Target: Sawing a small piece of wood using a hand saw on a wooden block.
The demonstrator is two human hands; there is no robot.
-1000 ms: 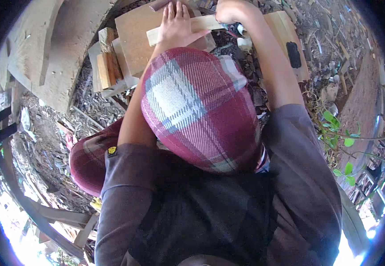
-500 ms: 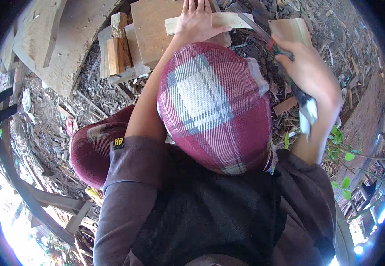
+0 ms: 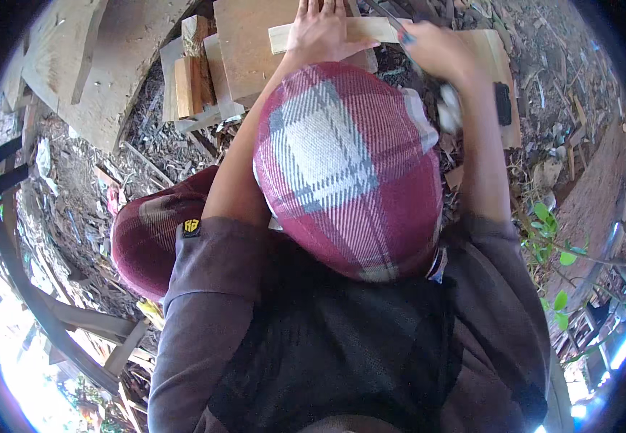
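My left hand (image 3: 318, 35) lies flat on a pale wooden strip (image 3: 367, 29), fingers stretched away from me, pressing it onto a wide brown board (image 3: 244, 61). Beside the strip's right end, my right hand (image 3: 435, 49) is closed on the handle of what looks like a handsaw. Its narrow grey blade (image 3: 384, 11) slants up and left across the strip toward the picture's top edge. The grip is mostly hidden by my fingers and somewhat blurred. A blurred whitish shape (image 3: 448, 108) shows beside my right forearm; I cannot tell what it is.
Short wood blocks (image 3: 188, 86) stand left of the board. Another light board (image 3: 490, 58) lies right of my right hand, with a small black object (image 3: 503, 103) by it. My plaid-covered knee (image 3: 342, 166) rises between my arms. Wood scraps litter the ground; a leafy plant (image 3: 554, 231) grows at right.
My right hand has moved forward and left with the saw, from near my right knee to the strip's right end. My left hand and the strip have hardly moved.
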